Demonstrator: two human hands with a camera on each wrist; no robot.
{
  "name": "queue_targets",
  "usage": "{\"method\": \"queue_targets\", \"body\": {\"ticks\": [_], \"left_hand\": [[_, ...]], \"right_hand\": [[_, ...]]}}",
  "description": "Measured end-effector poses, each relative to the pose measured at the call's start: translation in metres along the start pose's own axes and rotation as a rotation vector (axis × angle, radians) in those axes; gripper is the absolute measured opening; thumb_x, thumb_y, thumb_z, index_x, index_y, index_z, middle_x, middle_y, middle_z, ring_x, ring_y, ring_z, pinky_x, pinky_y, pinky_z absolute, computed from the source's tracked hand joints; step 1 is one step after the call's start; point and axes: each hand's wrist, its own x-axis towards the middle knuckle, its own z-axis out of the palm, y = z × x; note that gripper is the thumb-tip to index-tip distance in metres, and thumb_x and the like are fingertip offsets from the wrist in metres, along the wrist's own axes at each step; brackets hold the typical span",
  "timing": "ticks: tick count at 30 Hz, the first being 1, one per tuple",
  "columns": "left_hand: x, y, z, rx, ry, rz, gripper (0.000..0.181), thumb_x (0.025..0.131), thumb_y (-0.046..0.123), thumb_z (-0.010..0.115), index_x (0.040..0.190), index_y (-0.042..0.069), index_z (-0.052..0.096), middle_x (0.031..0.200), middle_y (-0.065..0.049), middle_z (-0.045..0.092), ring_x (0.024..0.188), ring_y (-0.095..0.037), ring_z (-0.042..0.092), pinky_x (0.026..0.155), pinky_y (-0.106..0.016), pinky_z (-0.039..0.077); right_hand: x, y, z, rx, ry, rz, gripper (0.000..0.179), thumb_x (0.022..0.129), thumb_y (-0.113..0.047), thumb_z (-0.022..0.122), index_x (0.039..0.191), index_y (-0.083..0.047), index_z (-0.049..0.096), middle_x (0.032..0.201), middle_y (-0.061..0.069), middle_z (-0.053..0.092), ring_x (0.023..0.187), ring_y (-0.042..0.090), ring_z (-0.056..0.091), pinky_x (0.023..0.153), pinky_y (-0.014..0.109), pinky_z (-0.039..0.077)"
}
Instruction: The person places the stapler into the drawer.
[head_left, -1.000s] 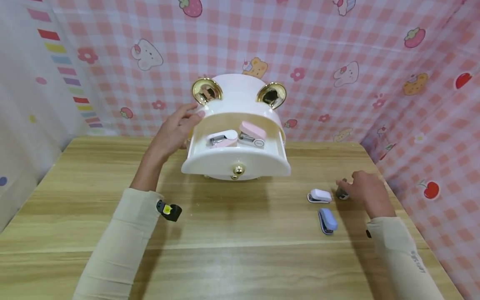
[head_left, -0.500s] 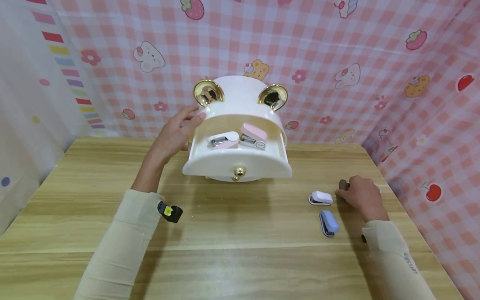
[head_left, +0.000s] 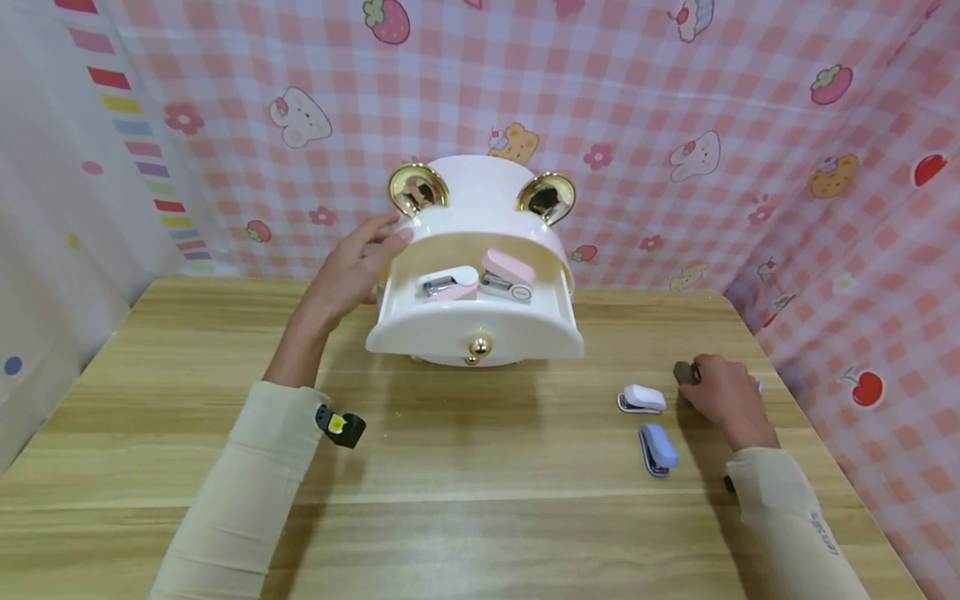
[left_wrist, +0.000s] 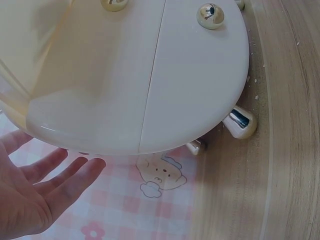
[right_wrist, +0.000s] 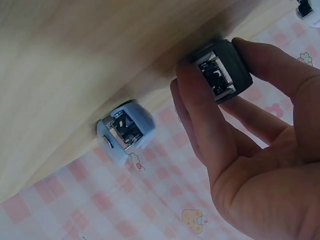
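My left hand (head_left: 348,271) rests with extended fingers against the left side of a glossy white cabinet (head_left: 480,187) with gold ears. Its upper drawer (head_left: 476,329) is pulled out. Inside lie a white-and-pink stapler (head_left: 450,285) and a pink-topped stapler (head_left: 507,273). At the right of the table, my right hand (head_left: 727,396) pinches a dark grey stapler (right_wrist: 225,72) between thumb and fingers. A light blue stapler (right_wrist: 127,130) is beside that hand, mostly hidden by it in the head view. Left of the hand are a white stapler (head_left: 642,398) and a blue stapler (head_left: 658,449).
The wooden table (head_left: 465,517) meets a pink checked cloth (head_left: 622,100) at the back and right. A white curtain (head_left: 60,208) hangs at the left. Gold knobs (head_left: 480,344) and small gold feet (left_wrist: 241,122) stick out from the cabinet.
My right hand has shifted a little to the left, and the dark stapler has moved slightly away from me, more of it showing past the fingers. The left hand stays at the cabinet.
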Motion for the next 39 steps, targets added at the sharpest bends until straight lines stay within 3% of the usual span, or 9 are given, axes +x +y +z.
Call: {"method": "queue_targets", "body": {"ticks": [4,11,15,24,32,39], "left_hand": [[0.001,-0.001,-0.001,-0.001,0.002,0.008,0.077,0.099,0.063,0.050,0.161,0.022,0.032,0.148,-0.018,0.045,0.128,-0.036,0.050,0.078,-0.051,0.060],[0.001,0.000,-0.001,-0.006,-0.003,0.000,0.077,0.098,0.064,0.050,0.161,0.022,0.031,0.149,-0.018,0.044,0.128,-0.036,0.049,0.078,-0.050,0.061],[0.001,0.001,-0.002,0.003,-0.007,-0.006,0.078,0.098,0.065,0.049,0.161,0.022,0.031,0.149,-0.018,0.043,0.128,-0.037,0.049,0.077,-0.050,0.060],[0.003,0.000,-0.003,-0.003,-0.010,-0.012,0.077,0.099,0.063,0.049,0.161,0.021,0.030,0.151,-0.018,0.041,0.129,-0.037,0.048,0.078,-0.049,0.061],[0.003,0.000,-0.003,-0.015,-0.016,-0.016,0.077,0.099,0.063,0.049,0.161,0.022,0.029,0.151,-0.019,0.040,0.129,-0.039,0.047,0.079,-0.052,0.060],[0.002,0.000,-0.001,-0.026,-0.020,-0.011,0.075,0.100,0.061,0.049,0.160,0.021,0.031,0.150,-0.019,0.041,0.129,-0.039,0.046,0.079,-0.053,0.060]], "right_hand": [[0.000,-0.001,-0.002,0.019,0.062,-0.035,0.037,0.088,-0.012,0.068,0.116,0.012,0.062,0.098,0.030,0.066,0.080,0.045,0.061,0.065,0.058,0.050],[-0.001,-0.007,-0.009,0.034,0.189,-0.063,0.029,0.089,-0.012,0.070,0.113,0.003,0.067,0.102,0.027,0.068,0.084,0.048,0.063,0.062,0.060,0.048],[-0.002,-0.012,-0.015,0.033,0.219,-0.061,0.040,0.087,-0.007,0.069,0.125,0.005,0.064,0.111,0.033,0.066,0.090,0.053,0.062,0.066,0.063,0.048],[0.000,-0.029,-0.035,0.024,0.332,-0.147,0.037,0.083,-0.003,0.070,0.120,0.005,0.066,0.098,0.031,0.068,0.075,0.048,0.062,0.067,0.062,0.047],[-0.002,-0.051,-0.058,0.012,0.381,-0.159,0.045,0.085,-0.005,0.073,0.128,0.002,0.063,0.105,0.032,0.066,0.079,0.050,0.062,0.063,0.064,0.046],[-0.007,-0.068,-0.078,0.021,0.429,-0.234,0.038,0.085,-0.001,0.074,0.122,-0.001,0.064,0.101,0.027,0.066,0.080,0.045,0.059,0.065,0.061,0.043]]}}
